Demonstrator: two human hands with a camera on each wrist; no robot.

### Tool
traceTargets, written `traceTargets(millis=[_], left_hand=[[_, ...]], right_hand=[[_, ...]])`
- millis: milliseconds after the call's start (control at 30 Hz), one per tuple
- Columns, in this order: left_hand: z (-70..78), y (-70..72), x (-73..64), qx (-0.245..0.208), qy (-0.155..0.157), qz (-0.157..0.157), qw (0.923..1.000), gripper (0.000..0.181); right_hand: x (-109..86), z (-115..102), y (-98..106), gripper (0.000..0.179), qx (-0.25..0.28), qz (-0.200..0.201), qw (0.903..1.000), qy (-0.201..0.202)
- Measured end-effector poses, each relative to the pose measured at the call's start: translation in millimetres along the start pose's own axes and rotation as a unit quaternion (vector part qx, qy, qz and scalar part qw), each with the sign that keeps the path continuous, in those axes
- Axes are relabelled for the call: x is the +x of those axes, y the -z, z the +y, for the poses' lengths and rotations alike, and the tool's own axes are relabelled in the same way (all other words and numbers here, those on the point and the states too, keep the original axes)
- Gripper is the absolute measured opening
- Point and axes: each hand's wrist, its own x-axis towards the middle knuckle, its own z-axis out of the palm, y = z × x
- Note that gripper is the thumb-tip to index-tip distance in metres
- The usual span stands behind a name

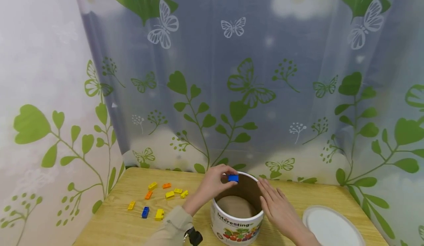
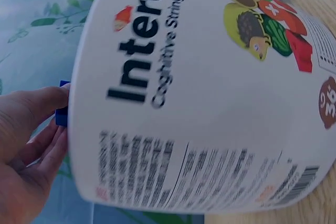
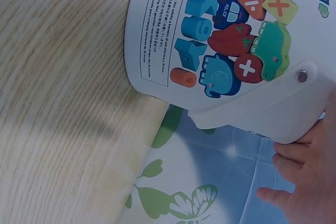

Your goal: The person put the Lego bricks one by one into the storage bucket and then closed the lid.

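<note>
A white printed bucket (image 1: pixel 236 227) stands open on the table, its brown inner wall and floor showing in the head view. Over the bucket's far left rim, my left hand (image 1: pixel 213 182) pinches a blue building block (image 1: pixel 233 178) between thumb and fingers. In the left wrist view that blue block (image 2: pixel 62 109) is partly hidden behind the bucket's edge. My right hand (image 1: pixel 281 209) lies with straight fingers against the right side of the rim. From the right wrist, those fingers (image 3: pixel 294 156) touch the bucket near its white handle (image 3: pixel 257 103).
Left of the bucket, several loose blocks lie scattered on the wooden table (image 1: pixel 112 225): yellow (image 1: pixel 159 214), orange (image 1: pixel 148 195) and one blue block (image 1: pixel 145 212). A round white lid (image 1: pixel 332 227) lies to the right. A patterned curtain (image 1: pixel 212 128) hangs behind the table.
</note>
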Motion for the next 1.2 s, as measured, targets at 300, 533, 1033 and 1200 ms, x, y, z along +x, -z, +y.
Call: traceTargets(millis=[300,533,1033,1200], left_hand=[[1.1,-20.8,11.1,0.055,0.023,-0.066,0.9961,0.020],[-2.5,-33.5,16.6,0.085,0.033,-0.111,0.9897,0.020],[-3.1,-39.5,17.4,0.150,0.018,-0.128,0.9802,0.020],[-1.5,-38.3,15.7,0.156,0.012,-0.111,0.9815,0.022]], right_hand=[[0.6,-0.7,-0.8,0.049,0.005,-0.009,0.9999,-0.004],[0.6,-0.7,-1.2,0.049,0.008,-0.009,0.9999,-0.006],[0.9,-0.5,0.6,0.050,0.019,-0.010,0.9996,-0.016],[-0.1,-0.9,0.3,0.049,0.022,-0.007,0.9996,-0.017]])
